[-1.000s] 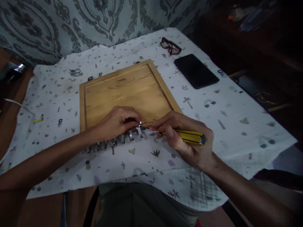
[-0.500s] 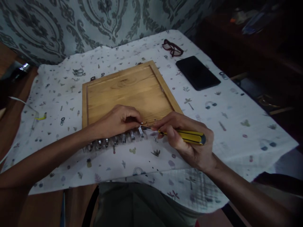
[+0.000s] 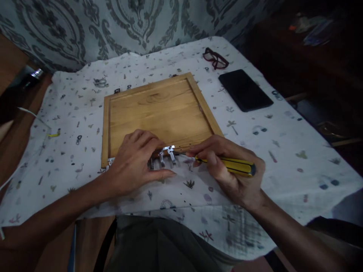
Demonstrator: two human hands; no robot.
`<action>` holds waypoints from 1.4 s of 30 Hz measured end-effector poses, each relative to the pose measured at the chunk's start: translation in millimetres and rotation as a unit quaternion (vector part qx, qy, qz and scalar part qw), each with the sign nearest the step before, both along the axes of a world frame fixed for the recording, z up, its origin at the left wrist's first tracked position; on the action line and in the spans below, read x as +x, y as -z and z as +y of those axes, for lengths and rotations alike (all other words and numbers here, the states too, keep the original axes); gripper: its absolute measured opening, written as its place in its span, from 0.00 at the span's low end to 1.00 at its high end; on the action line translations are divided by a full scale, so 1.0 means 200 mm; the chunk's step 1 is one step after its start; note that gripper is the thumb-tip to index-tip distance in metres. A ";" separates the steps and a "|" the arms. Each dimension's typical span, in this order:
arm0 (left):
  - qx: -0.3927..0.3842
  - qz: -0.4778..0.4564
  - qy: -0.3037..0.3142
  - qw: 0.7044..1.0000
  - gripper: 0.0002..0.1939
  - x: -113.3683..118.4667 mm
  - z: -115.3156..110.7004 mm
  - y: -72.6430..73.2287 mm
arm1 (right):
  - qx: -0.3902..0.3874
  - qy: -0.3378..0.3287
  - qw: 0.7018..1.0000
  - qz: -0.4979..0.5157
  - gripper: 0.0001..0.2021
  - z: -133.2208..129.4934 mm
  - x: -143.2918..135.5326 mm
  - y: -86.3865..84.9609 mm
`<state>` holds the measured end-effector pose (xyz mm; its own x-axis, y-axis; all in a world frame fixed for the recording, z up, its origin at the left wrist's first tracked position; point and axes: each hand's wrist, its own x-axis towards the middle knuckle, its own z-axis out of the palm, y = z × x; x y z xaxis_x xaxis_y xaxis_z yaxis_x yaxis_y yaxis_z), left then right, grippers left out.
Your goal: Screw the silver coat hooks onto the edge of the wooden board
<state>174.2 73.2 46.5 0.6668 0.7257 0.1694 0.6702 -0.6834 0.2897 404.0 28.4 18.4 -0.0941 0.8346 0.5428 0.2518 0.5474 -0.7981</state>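
Observation:
A yellow and black screwdriver (image 3: 238,166) is held in my right hand (image 3: 229,166), its shaft pointing left toward the front edge of a framed wooden board (image 3: 155,113). Shiny metal strip pieces with hooks (image 3: 171,153) run along that edge. Over the strip's left part lies my left hand (image 3: 136,160), thumb apart from the fingers on the near side, fingers on the board side. It covers most of the hooks. Whether its fingertips press the metal is hard to see. Small dark holes show in the board's edge between the hands.
A black phone (image 3: 245,90) and red-framed glasses (image 3: 215,59) lie right of the board on the patterned cloth (image 3: 283,151). A white cable (image 3: 32,113) and a small yellow item (image 3: 54,134) are at the left.
My left hand has opened from its pinch near the screwdriver tip and moved left and down over the hooks. My right hand still holds the screwdriver. The view has shifted slightly.

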 end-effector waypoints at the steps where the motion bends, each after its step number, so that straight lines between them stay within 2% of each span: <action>1: 0.011 0.009 -0.004 1.000 0.34 0.01 -0.02 0.01 | 0.000 -0.001 1.000 0.001 0.06 0.00 0.00 0.00; 7: 0.053 0.054 -0.022 0.997 0.32 0.06 -0.03 0.03 | -0.007 0.006 1.000 -0.001 0.07 0.00 -0.01 0.00; 18: 0.069 0.055 -0.020 0.996 0.24 0.08 -0.02 0.07 | -0.001 0.004 1.000 -0.012 0.07 0.01 0.00 0.00; 33: 0.023 0.057 -0.023 0.998 0.20 0.09 -0.01 0.06 | -0.005 0.001 1.000 -0.008 0.08 0.00 0.00 0.00; 42: -0.016 0.073 -0.028 0.997 0.20 0.10 0.00 0.05 | -0.016 0.027 0.999 0.011 0.07 -0.02 -0.02 -0.01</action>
